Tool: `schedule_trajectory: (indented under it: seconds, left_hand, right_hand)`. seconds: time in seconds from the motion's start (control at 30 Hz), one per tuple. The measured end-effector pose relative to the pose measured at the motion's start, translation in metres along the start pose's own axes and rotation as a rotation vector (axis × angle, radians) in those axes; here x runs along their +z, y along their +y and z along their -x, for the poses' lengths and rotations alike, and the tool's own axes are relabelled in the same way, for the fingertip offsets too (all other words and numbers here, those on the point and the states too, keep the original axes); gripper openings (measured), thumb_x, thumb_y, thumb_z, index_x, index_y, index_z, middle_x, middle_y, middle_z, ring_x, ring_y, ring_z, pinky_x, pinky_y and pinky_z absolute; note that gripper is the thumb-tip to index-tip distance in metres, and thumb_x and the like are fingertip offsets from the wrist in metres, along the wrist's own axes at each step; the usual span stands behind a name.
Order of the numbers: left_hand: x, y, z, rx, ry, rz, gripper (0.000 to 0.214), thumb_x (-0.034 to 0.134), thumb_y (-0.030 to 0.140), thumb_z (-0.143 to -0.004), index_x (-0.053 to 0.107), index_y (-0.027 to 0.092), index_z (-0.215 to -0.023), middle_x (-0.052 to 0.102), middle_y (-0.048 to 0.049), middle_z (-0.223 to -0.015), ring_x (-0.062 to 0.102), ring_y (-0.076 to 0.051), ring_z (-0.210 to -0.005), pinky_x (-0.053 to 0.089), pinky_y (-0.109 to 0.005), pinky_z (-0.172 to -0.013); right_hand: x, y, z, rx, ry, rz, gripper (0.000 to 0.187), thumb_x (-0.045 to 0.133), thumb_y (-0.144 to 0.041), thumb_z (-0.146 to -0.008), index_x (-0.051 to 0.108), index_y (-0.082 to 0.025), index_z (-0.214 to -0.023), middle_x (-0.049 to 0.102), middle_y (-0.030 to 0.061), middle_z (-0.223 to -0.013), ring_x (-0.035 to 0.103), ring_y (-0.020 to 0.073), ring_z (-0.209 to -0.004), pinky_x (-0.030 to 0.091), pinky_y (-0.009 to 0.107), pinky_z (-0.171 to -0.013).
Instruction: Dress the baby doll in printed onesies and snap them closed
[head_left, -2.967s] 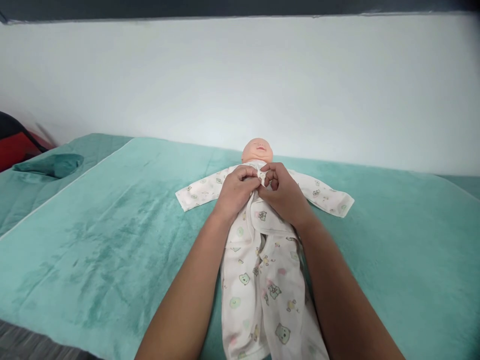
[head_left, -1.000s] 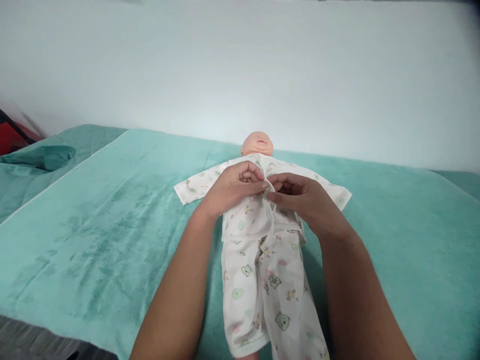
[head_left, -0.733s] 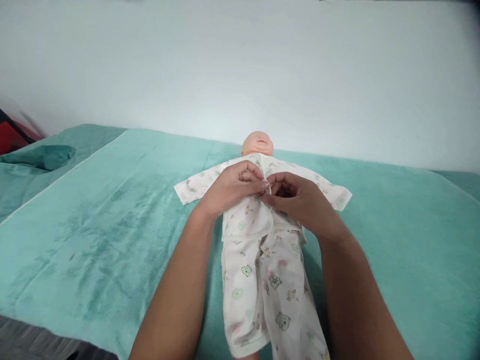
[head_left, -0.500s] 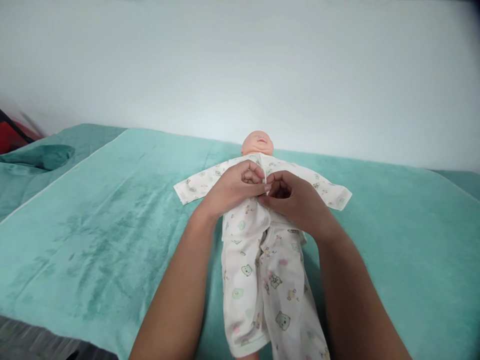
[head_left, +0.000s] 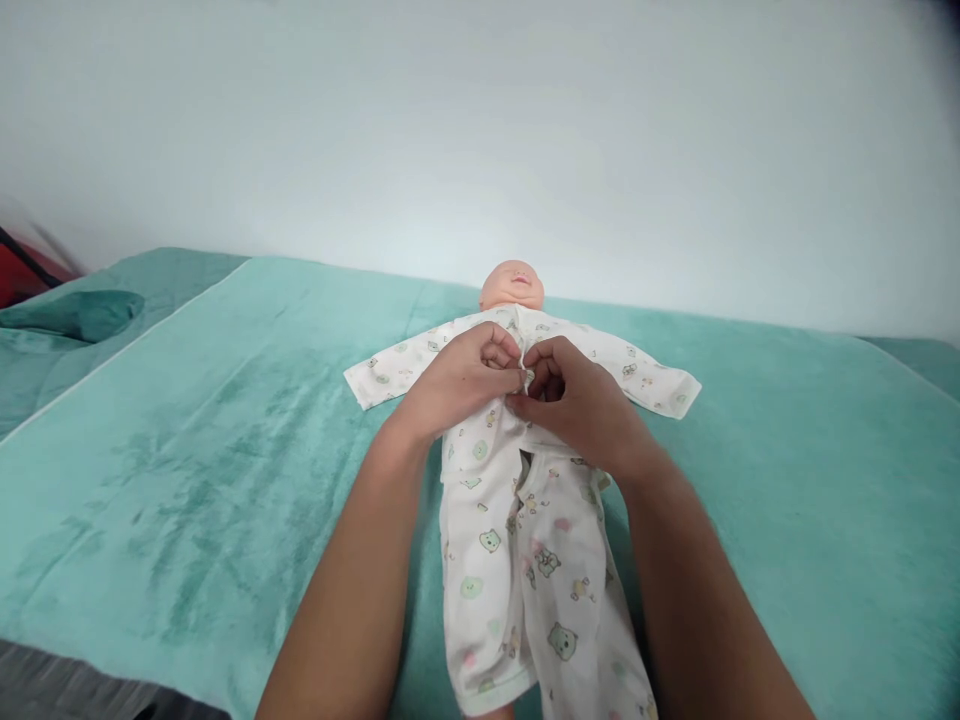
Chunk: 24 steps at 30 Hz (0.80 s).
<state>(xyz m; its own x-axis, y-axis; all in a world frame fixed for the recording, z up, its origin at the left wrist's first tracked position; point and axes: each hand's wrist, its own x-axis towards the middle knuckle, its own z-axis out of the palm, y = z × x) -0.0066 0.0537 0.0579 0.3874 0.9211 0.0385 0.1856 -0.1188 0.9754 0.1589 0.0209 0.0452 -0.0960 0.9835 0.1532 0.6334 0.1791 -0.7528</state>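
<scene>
A baby doll lies on its back on a teal blanket, its head toward the wall. It wears a white shirt and white trousers, both printed with small animals. My left hand and my right hand meet over the doll's chest. Both are closed, pinching the two front edges of the shirt together at a fastening between the fingertips. The doll's arms are hidden inside the spread sleeves.
A folded dark teal cloth lies at the far left on the bed. Something red and black shows at the left edge. A white wall rises behind the bed. The bed's near edge runs along the bottom left.
Over three seconds both hands slid from the shirt's neckline down to the chest. In the last second my right hand drew in close against my left, fingertips meeting on the shirt front.
</scene>
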Motion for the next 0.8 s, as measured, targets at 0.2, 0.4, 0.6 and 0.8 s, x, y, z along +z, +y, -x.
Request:
schedule_trajectory:
  seconds: [0.2, 0.4, 0.6, 0.8]
  left_hand:
    - [0.002, 0.0, 0.0, -0.011, 0.011, 0.018, 0.014, 0.059, 0.015, -0.07, 0.055, 0.019, -0.082, 0.054, 0.0032, -0.073, 0.049, -0.009, -0.065, 0.035, -0.021, -0.056]
    - [-0.002, -0.001, -0.001, -0.051, -0.027, 0.181, 0.017, 0.061, 0.013, -0.069, 0.053, 0.019, -0.082, 0.053, 0.0038, -0.071, 0.049, -0.009, -0.064, 0.035, -0.021, -0.056]
    - [-0.01, -0.006, -0.001, -0.03, -0.078, 0.283, 0.02, 0.065, 0.016, -0.07, 0.056, 0.02, -0.086, 0.053, 0.0042, -0.07, 0.051, -0.009, -0.063, 0.038, -0.022, -0.059]
    - [-0.012, -0.007, 0.0, -0.015, -0.1, 0.248, 0.023, 0.065, 0.019, -0.072, 0.062, 0.022, -0.095, 0.056, 0.0037, -0.074, 0.052, -0.009, -0.065, 0.038, -0.023, -0.06]
  right_hand:
    - [0.005, -0.006, 0.001, -0.015, 0.032, 0.113, 0.02, 0.063, -0.028, -0.076, 0.053, -0.027, -0.094, 0.062, -0.0061, -0.073, 0.057, 0.0138, -0.064, 0.039, 0.027, -0.059]
    - [0.002, -0.002, 0.0, -0.052, -0.006, -0.02, 0.028, 0.064, -0.027, -0.075, 0.052, -0.028, -0.101, 0.058, -0.0053, -0.076, 0.055, 0.0132, -0.067, 0.042, 0.027, -0.062]
    - [-0.005, -0.005, 0.006, -0.013, -0.049, -0.001, 0.032, 0.057, -0.019, -0.075, 0.051, -0.028, -0.106, 0.058, -0.0033, -0.084, 0.054, 0.0134, -0.069, 0.043, 0.027, -0.061]
    - [-0.013, -0.02, 0.021, -0.075, -0.015, 0.26, 0.035, 0.046, -0.009, -0.074, 0.055, -0.027, -0.104, 0.063, 0.0012, -0.092, 0.056, 0.0184, -0.08, 0.041, 0.03, -0.062]
